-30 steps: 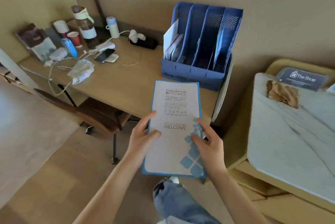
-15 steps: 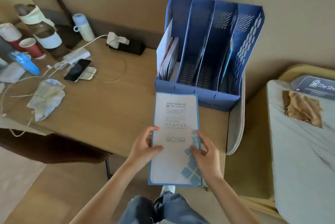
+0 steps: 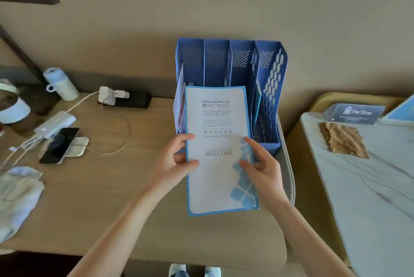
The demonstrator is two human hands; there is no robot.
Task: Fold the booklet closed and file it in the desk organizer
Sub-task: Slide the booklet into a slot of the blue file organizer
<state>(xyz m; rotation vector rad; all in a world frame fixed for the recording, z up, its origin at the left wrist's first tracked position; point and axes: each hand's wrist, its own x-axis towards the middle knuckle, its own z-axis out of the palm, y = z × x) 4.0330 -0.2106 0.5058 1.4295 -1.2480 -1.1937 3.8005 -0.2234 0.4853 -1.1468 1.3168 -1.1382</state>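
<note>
Moved: booklet point(image 3: 218, 149) has travelled forward; its top edge now overlaps the desk organizer point(image 3: 272, 75) front.
Booklet: closed, cover up, held above the tabletop point(image 3: 107, 187), long axis pointing into the slots.
Left hand point(image 3: 177, 160): thumb on cover, fingers under the left edge, pinching it.
Right hand point(image 3: 262, 167): clasps the right edge, fingers loosely curled.
Relation: organizer lies straight ahead of both hands, about equally near.

We see a wooden desk point(image 3: 94, 198) against the wall, bearing a blue desk organizer point(image 3: 272, 79), a dark phone point(image 3: 59, 144) on a white charger, a black power strip point(image 3: 134, 100), a pale bottle point(image 3: 60, 84) and crumpled cloth point(image 3: 18, 193).
</note>
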